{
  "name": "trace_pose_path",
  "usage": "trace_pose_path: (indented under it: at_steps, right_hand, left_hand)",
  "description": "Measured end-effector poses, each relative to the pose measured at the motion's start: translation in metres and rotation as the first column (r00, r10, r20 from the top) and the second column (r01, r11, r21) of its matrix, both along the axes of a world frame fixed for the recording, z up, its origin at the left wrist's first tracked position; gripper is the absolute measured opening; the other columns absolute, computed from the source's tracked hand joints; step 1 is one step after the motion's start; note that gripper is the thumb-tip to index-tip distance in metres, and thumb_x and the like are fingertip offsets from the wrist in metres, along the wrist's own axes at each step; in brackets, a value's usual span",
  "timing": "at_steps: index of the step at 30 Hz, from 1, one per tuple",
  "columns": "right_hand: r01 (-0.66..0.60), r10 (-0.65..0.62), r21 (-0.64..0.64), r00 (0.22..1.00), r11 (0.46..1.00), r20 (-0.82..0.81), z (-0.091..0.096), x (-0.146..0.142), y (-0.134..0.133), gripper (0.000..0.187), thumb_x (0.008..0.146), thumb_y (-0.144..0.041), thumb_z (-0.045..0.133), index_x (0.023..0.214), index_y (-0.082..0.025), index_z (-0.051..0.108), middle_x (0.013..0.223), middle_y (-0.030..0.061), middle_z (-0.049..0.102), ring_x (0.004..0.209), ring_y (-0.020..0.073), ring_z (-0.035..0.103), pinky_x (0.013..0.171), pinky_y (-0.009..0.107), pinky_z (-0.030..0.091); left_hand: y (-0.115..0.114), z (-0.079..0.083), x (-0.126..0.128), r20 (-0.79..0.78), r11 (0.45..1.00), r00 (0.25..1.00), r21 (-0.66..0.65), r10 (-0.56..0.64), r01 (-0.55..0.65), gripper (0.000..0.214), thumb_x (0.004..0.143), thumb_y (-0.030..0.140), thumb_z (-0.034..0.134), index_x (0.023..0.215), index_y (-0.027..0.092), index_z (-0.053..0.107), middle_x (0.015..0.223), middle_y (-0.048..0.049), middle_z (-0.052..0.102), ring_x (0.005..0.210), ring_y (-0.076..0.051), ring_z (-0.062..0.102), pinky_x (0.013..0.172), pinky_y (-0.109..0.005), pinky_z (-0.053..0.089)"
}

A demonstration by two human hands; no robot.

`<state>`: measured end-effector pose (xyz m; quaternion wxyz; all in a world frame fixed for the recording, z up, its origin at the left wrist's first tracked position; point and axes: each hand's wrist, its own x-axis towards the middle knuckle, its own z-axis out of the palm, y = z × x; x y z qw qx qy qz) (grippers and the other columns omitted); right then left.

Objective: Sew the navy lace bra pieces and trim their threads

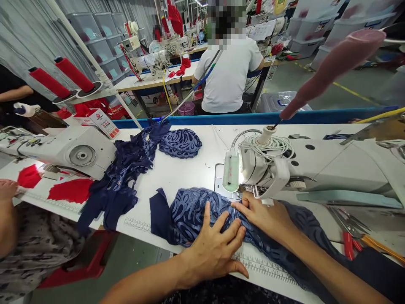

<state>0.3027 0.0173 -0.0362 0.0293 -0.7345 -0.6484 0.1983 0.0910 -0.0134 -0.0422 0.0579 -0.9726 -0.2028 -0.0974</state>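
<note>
A navy lace fabric piece (190, 211) lies on the white sewing table, its upper edge at the needle area of the sewing machine (265, 169). My left hand (218, 240) rests flat on the lace with its fingers spread, holding nothing. Close to the presser foot, my right hand (265, 213) is closed, thumb and fingers together on the lace's edge; the exact grip is partly hidden. A plain navy strip (161, 215) sticks out at the lace's left end. More of the lace (306, 223) trails right, passing under my right forearm.
Navy fabric scraps (126, 169) and a lace cup piece (180, 143) lie left. Scissors (348, 228) with red handles are at right. Another sewing machine (79, 147) and a person's arm (8, 219) are at far left. A seated person (226, 76) works ahead.
</note>
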Motion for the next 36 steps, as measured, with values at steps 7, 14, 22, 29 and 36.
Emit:
trace_pose_path:
  at_steps: [7, 14, 22, 29, 36]
  right_hand:
    - [0.020, -0.020, -0.001, 0.999, 1.000, -0.038, 0.000, 0.001, 0.004, 0.042, 0.088, -0.061, 0.053, 0.069, -0.023, 0.055, 0.066, 0.0005, 0.061, 0.067, 0.0207, 0.056, 0.061, 0.030, 0.033]
    - [0.028, -0.032, -0.033, 0.989, 0.999, -0.143, 0.008, 0.008, 0.007, 0.046, 0.088, -0.061, 0.051, 0.063, -0.022, 0.049, 0.058, -0.0025, 0.058, 0.061, 0.0173, 0.057, 0.059, 0.028, 0.037]
    - [0.015, -0.008, 0.071, 0.995, 0.997, -0.098, 0.000, 0.003, 0.004, 0.049, 0.086, -0.067, 0.053, 0.065, -0.023, 0.051, 0.059, -0.0005, 0.058, 0.059, 0.0193, 0.056, 0.056, 0.028, 0.034]
    - [-0.117, 0.140, 0.235, 0.987, 0.965, -0.083, -0.010, 0.011, -0.002, 0.043, 0.093, -0.061, 0.047, 0.073, -0.024, 0.055, 0.061, -0.0019, 0.059, 0.054, 0.0161, 0.054, 0.053, 0.027, 0.032]
    - [-0.349, 0.402, 0.484, 0.916, 0.803, -0.006, 0.002, 0.009, -0.042, 0.026, 0.102, -0.030, 0.038, 0.096, -0.022, 0.062, 0.089, 0.0034, 0.066, 0.080, 0.0182, 0.061, 0.067, 0.028, 0.042]
  left_hand:
    - [0.001, -0.004, -0.002, -0.019, 0.999, 0.999, -0.018, -0.043, 0.043, 0.080, 0.096, 0.069, 0.025, 0.144, 0.008, 0.043, 0.151, -0.0142, 0.045, 0.142, -0.037, 0.035, 0.119, -0.066, -0.009]
    - [-0.001, -0.002, -0.004, 0.003, 0.998, 1.000, -0.056, -0.011, 0.011, 0.076, 0.098, 0.067, 0.023, 0.146, 0.012, 0.040, 0.152, -0.0122, 0.045, 0.141, -0.035, 0.035, 0.112, -0.070, -0.019]
    - [-0.001, -0.002, -0.002, 0.002, 0.998, 1.000, -0.055, -0.008, 0.008, 0.076, 0.096, 0.068, 0.028, 0.146, 0.011, 0.041, 0.152, -0.0137, 0.044, 0.141, -0.037, 0.035, 0.114, -0.072, -0.012]
    - [0.000, 0.011, -0.004, 0.006, 0.984, 1.000, -0.180, -0.006, 0.007, 0.072, 0.096, 0.065, 0.037, 0.146, 0.014, 0.039, 0.149, -0.0130, 0.048, 0.142, -0.034, 0.036, 0.118, -0.069, 0.005]
    - [0.042, 0.045, 0.015, 0.044, 0.877, 0.947, -0.392, 0.320, -0.278, 0.024, 0.100, 0.024, 0.042, 0.116, 0.019, 0.059, 0.115, -0.0079, 0.068, 0.116, -0.023, 0.058, 0.113, -0.048, 0.033]
